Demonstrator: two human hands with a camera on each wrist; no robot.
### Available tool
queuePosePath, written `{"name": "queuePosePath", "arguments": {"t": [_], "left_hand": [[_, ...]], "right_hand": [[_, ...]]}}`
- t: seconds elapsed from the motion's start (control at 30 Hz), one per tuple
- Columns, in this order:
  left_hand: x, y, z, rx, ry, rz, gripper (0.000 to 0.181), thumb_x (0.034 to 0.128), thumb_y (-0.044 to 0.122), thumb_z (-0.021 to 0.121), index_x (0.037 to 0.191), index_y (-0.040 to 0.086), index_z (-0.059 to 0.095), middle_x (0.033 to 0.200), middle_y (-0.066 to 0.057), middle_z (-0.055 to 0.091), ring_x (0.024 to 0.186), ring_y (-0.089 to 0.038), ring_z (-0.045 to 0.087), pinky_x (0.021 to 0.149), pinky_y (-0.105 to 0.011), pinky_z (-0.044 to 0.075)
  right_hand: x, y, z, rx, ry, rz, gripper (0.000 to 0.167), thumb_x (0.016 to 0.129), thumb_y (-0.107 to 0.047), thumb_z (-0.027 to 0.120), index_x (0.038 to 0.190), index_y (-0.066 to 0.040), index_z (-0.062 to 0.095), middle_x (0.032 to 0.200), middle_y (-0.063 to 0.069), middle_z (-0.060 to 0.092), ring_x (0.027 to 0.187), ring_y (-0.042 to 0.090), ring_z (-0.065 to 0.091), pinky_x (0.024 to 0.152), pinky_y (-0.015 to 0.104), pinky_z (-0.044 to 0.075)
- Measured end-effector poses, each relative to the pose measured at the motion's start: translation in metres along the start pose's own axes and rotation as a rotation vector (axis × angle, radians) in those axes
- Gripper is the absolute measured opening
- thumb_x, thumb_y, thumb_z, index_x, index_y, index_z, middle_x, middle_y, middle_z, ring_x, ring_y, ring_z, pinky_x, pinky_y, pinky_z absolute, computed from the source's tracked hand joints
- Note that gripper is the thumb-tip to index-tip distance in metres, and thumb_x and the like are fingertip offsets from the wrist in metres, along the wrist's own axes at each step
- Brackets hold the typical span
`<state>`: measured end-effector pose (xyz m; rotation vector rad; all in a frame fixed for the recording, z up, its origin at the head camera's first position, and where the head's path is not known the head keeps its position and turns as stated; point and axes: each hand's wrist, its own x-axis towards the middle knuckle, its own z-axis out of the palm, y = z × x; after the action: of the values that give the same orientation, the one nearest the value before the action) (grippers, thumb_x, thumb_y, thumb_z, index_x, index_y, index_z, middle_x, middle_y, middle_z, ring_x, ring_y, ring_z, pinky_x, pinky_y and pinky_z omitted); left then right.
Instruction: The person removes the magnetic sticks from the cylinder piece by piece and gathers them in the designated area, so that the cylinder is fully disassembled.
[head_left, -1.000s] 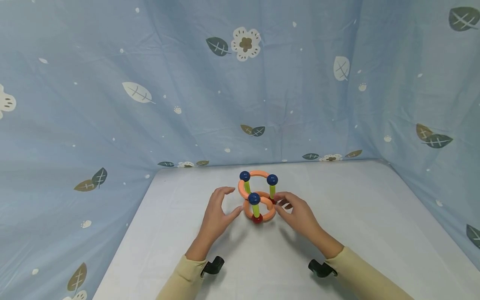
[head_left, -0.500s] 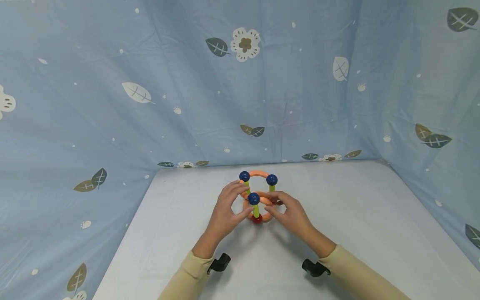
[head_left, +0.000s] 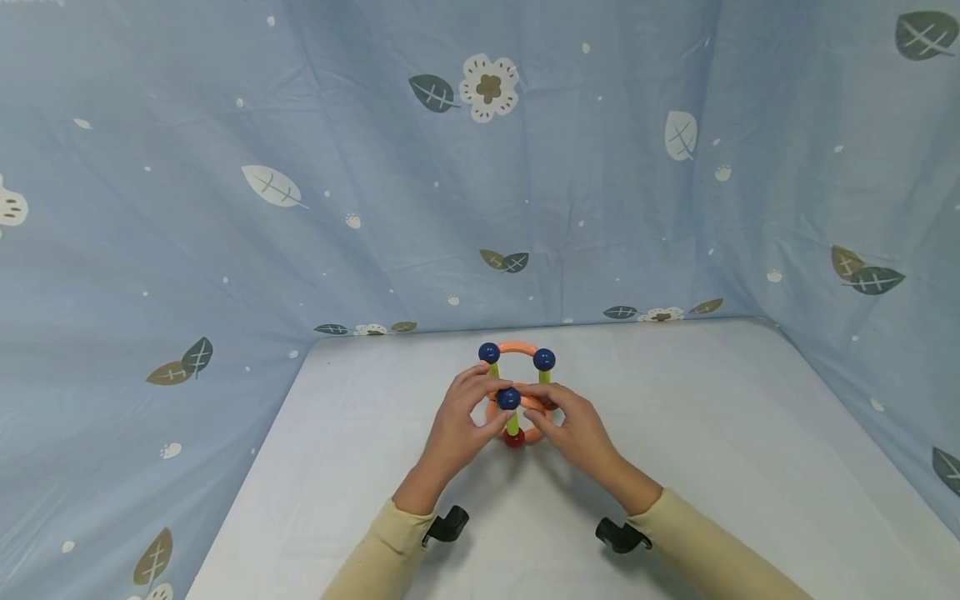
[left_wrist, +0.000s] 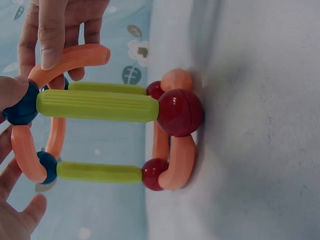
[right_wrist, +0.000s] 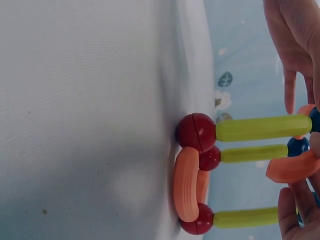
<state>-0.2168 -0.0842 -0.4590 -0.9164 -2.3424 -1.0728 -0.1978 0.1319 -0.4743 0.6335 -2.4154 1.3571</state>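
Note:
A toy frame of magnetic sticks and balls stands on the table: red balls [left_wrist: 180, 112] below, upright yellow-green sticks [left_wrist: 97, 106], blue balls on top, and curved orange sticks [head_left: 516, 347] between balls. At its near corner, my left hand [head_left: 456, 427] pinches the front blue ball [head_left: 508, 398] between thumb and fingers. From the other side, my right hand [head_left: 576, 427] pinches a curved orange stick [left_wrist: 75, 60]. One end of that stick meets the front blue ball; its other end points free, as the left wrist view shows. Fingers partly cover the top of the frame.
A white cloth covers the table [head_left: 330, 492]. Behind it hangs a blue curtain [head_left: 420, 208] printed with leaves and flowers. Black wrist cameras [head_left: 622, 535] sit at both sleeves. The two rear blue balls [head_left: 544, 359] stand just beyond my fingers.
My left hand has moved right and in, from beside the frame onto the front blue ball. My right hand has moved left, bringing the curved orange stick to that ball.

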Motion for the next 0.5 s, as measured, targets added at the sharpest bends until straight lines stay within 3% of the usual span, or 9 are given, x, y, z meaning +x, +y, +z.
{"name": "queuePosePath", "arguments": {"t": [0.5], "left_hand": [[0.0014,-0.0005,0.0006,-0.027,-0.007,0.012,0.035,0.089,0.016,0.081,0.122,0.014,0.07,0.119,0.001,0.071,0.134,-0.032,0.051,0.12,-0.044,0.032]], "right_hand": [[0.0001,0.0003,-0.0005,-0.026,0.019,-0.017,0.036,0.091,-0.008,0.076,0.126,-0.016,0.071,0.108,-0.006,0.07,0.091,0.008,0.063,0.081,0.041,0.059]]}}
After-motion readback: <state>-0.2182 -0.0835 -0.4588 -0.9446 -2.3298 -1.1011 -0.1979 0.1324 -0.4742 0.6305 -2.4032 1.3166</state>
